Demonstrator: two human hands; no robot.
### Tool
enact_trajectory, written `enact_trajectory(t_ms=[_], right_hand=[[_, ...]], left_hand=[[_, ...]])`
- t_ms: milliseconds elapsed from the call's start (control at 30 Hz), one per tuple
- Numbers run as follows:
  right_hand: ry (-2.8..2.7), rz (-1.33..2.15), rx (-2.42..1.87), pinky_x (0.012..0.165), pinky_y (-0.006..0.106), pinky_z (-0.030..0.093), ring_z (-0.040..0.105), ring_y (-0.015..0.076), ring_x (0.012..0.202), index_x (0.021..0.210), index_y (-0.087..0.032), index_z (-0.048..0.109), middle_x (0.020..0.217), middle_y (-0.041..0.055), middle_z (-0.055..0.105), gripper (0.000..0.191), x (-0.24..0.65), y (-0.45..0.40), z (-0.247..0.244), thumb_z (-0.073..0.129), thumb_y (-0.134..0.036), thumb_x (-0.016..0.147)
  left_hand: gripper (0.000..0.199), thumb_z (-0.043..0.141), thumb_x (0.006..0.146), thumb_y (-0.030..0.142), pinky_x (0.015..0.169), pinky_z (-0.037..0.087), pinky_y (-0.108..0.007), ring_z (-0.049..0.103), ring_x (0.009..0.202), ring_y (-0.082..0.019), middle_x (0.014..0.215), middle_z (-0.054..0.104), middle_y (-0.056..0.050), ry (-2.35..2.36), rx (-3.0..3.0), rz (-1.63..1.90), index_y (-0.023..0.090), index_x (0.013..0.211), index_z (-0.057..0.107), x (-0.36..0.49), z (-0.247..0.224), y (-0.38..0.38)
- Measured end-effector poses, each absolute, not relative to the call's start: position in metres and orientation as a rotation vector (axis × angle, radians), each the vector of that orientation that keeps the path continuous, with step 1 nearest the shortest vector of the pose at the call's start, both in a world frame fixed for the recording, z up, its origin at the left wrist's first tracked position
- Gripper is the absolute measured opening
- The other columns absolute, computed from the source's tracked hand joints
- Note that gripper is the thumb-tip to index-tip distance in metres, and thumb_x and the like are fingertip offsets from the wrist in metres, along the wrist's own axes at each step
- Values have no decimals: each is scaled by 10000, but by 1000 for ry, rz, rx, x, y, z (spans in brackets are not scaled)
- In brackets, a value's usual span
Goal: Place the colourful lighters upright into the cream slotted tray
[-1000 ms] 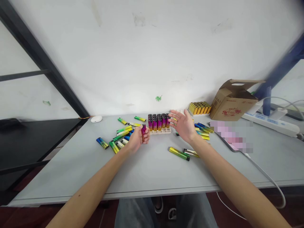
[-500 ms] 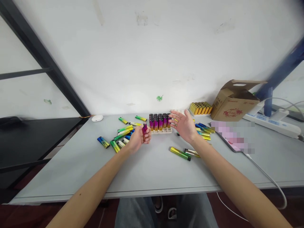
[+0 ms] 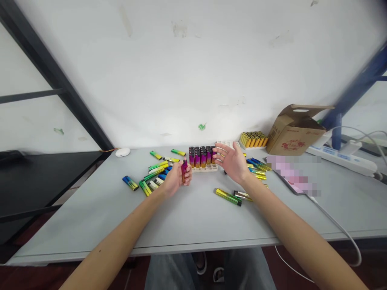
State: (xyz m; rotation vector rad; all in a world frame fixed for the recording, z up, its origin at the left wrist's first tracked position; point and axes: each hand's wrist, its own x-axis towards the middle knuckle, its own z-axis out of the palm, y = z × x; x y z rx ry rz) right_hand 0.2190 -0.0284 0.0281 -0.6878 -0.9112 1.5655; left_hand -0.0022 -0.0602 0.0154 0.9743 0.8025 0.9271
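Two bare hands over a grey table (image 3: 193, 217). The left hand (image 3: 173, 181) is closed around a magenta-and-gold lighter (image 3: 184, 171), held upright with its top above the fingers, just beside a cream tray (image 3: 205, 169) of upright lighters (image 3: 198, 159). The right hand (image 3: 231, 161) is open and empty, its fingertips (image 3: 215, 150) close by the right end of the rows. Loose lighters (image 3: 154, 173) lie scattered left of the tray; a yellow-green lighter (image 3: 228, 197) lies nearer the table's front edge. Behind stand orange lighters (image 3: 253, 139) and an open cardboard box (image 3: 294, 131).
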Motion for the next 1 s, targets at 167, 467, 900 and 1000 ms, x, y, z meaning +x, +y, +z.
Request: enact_trajectory(t_ms=[167, 467, 900, 1000], right_hand=[[-939, 1551, -718, 685, 293, 477, 622, 169, 760, 945, -236, 669, 929, 46, 681, 513, 218, -29, 29, 321, -610, 905], [-980, 1526, -735, 693, 303, 493, 628, 182, 784, 954, -224, 662, 935, 60, 678, 531, 218, -31, 32, 306, -615, 907], [-1694, 986, -749, 807, 333, 502, 625, 186, 924, 1072, -241, 667, 975, 44, 677, 258, 202, -44, 18, 610, -369, 856], [-1790, 891, -750, 832, 343, 506, 633, 188, 945, 1105, -224, 658, 1004, 56, 690, 269, 197, -48, 17, 602, -319, 860]], left_hand=[[371, 355, 925, 509, 475, 346, -203, 358, 501, -98, 641, 359, 33, 707, 981, 943, 189, 754, 431, -3, 14, -61], [286, 509, 919, 426, 615, 463, -257, 563, 686, -131, 812, 577, -42, 661, 1102, 945, 149, 957, 567, -1, 9, -61], [364, 653, 842, 450, 795, 582, -364, 689, 896, -197, 959, 702, -95, 811, 1304, 851, 145, 1033, 599, -3, 4, -60], [368, 643, 858, 430, 892, 554, -410, 682, 996, -232, 1042, 711, -124, 771, 1355, 821, 140, 1084, 628, -3, 1, -59]])
